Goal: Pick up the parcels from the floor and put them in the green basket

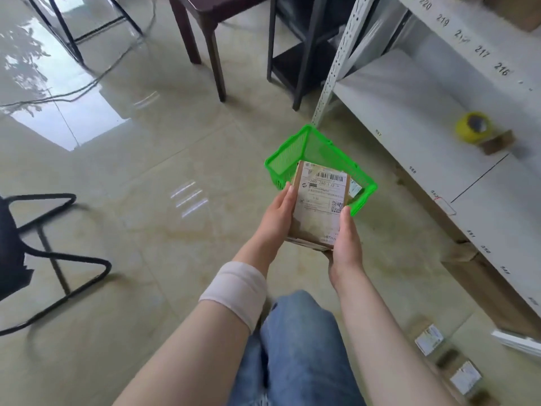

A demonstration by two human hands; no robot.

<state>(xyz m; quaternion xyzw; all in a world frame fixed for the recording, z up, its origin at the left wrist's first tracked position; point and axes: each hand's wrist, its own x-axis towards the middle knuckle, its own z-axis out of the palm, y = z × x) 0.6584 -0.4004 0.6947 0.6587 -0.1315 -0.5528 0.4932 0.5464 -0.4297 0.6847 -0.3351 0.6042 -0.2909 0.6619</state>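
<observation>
A brown cardboard parcel (319,200) with a white shipping label is held between both hands, above the near side of the green basket (288,155) on the floor. My left hand (275,218) grips its left edge and my right hand (347,244) grips its right edge and near corner. Inside the basket, a bit of another labelled parcel (354,187) shows past the held one. Two small parcels (429,339) (465,378) lie on the floor at the lower right.
A white metal shelf rack (424,118) runs along the right, with a yellow tape roll (474,127) and a small box on it. Dark table legs (215,54) stand behind the basket. A black chair frame (58,259) stands at the left. Cables cross the far floor.
</observation>
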